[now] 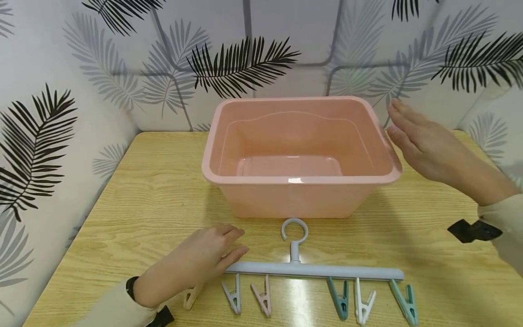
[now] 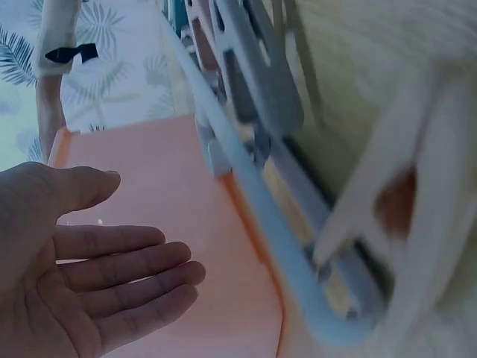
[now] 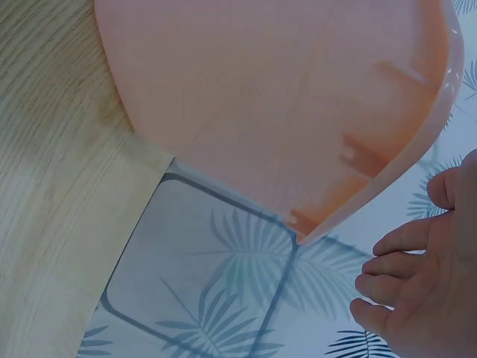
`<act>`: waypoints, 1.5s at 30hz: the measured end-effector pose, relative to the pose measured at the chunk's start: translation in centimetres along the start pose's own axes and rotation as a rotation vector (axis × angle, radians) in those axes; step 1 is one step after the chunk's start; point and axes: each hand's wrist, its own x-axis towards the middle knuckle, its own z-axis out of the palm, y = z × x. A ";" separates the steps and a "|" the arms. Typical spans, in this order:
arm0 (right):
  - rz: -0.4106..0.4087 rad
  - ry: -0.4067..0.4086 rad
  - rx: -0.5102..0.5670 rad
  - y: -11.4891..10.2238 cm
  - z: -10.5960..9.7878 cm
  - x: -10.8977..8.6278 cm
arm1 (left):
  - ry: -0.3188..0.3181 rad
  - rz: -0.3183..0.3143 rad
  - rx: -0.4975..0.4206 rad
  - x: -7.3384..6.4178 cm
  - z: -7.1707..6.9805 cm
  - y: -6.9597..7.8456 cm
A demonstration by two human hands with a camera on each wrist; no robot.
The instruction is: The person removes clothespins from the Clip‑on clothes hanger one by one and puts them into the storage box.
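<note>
The left hand [image 1: 200, 256], fingers slightly apart, is beside the clothespin hanger [image 1: 316, 270], likely laid flat for reach; the right hand [image 1: 429, 145], fingers close together, flanks the pink plastic basin [image 1: 292, 200].

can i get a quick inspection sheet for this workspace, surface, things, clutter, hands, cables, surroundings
surface: wood-grain table
job's things: pink basin, upright, no contents seen; pale blue hanger in front of it, pegs in several colours along its near side
clutter: nothing seen
hands: left hand by the hanger's left end, right hand beside the basin's right rim; neither grips anything
cables: nothing seen
surroundings: leaf-patterned backdrop behind the table
</note>
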 end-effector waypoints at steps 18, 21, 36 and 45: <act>0.052 -0.187 -0.072 -0.8 0.5 1.0 | -0.228 0.004 0.095 0.8 3.2 2.7; 0.055 -0.189 -0.068 -0.6 0.5 1.1 | -0.200 0.021 0.101 0.8 3.5 2.8; 0.066 -0.229 -0.025 -0.3 0.9 1.5 | -0.121 0.037 0.102 1.7 4.8 3.4; 0.080 -0.259 -0.017 -0.4 0.9 1.7 | -0.090 0.029 0.126 2.3 5.0 4.1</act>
